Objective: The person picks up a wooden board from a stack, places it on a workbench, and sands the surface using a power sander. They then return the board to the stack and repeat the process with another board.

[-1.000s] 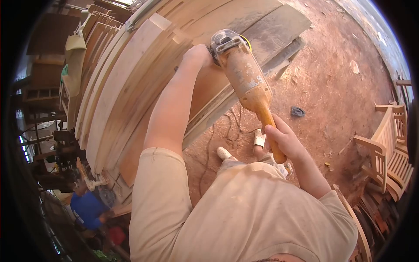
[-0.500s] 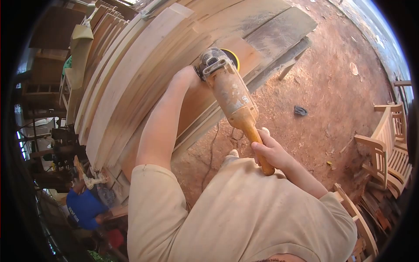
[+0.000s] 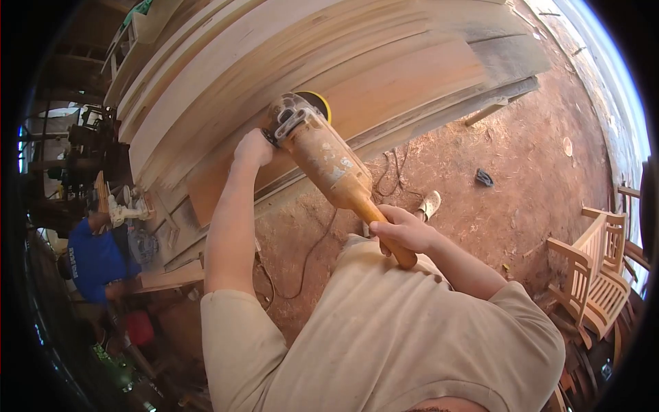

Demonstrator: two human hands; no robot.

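A worn, dusty angle grinder (image 3: 322,158) with a yellow-edged round sanding pad (image 3: 319,104) rests its head over a reddish-brown board (image 3: 419,77). Beside the grinder's head, my left hand (image 3: 254,149) is closed at its side, apparently round a side grip that is mostly hidden. My right hand (image 3: 406,230) wraps round the orange-brown rear handle close to my body. The pad's underside is out of sight, covered by the tool. Under the board is a dusty workbench (image 3: 515,58).
Long pale planks (image 3: 226,75) lie beyond the board. A cord (image 3: 312,257) trails over the dirt floor near my shoe (image 3: 430,204). Slatted wooden chairs (image 3: 590,268) stand at the right. A person in a blue shirt (image 3: 99,261) is at the lower left.
The grinder and both hands have shifted left along the board, uncovering more of its right part. My view has turned too, and my shoe shows more. Both hands keep their hold.
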